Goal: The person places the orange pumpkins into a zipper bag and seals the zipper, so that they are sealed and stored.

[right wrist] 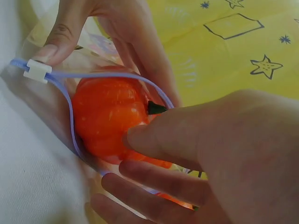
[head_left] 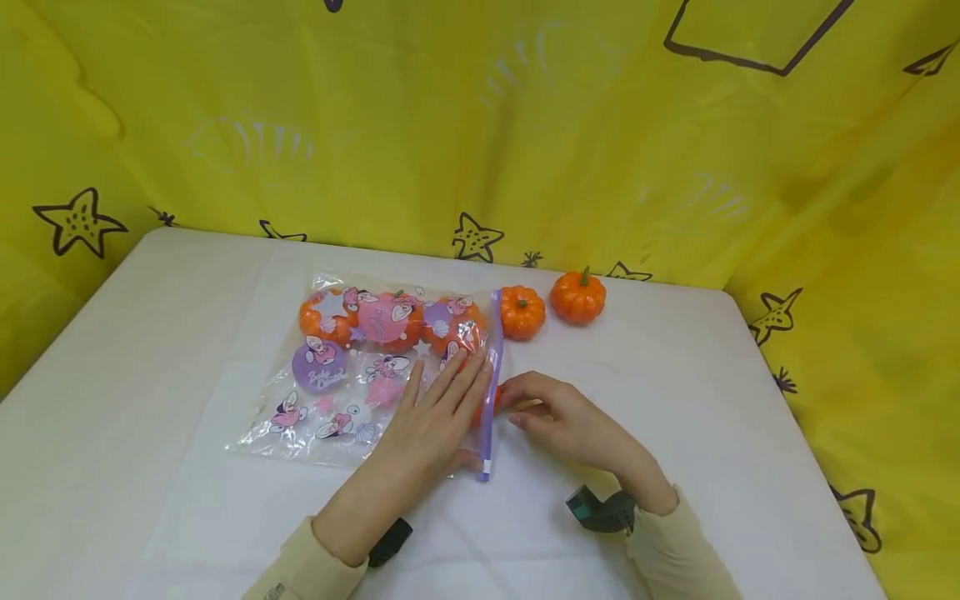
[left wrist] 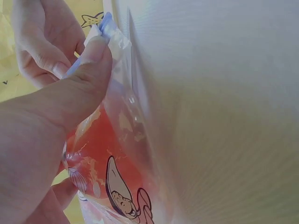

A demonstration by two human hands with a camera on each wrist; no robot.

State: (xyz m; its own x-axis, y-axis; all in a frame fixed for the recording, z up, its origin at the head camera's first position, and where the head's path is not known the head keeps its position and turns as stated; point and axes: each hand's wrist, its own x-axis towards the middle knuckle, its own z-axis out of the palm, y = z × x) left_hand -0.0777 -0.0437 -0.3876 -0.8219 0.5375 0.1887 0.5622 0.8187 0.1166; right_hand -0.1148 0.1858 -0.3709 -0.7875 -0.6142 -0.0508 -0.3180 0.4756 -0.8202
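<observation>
A clear zip bag printed with cartoon oysters lies on the table with several small orange toy pumpkins inside. My left hand grips it near its purple zip edge, fingers spread across the top. In the right wrist view, the left thumb holds the lower corner beside the white slider, and the bag's mouth gapes. An orange pumpkin with a dark green stem sits within that mouth. My right hand is just outside it, its thumb tip touching the pumpkin while the other fingers extend loosely below.
Two more pumpkins stand beyond the bag's mouth: one right against the zip edge, another farther right. A white cloth covers the table. Behind it hangs a yellow curtain with drawn starfish.
</observation>
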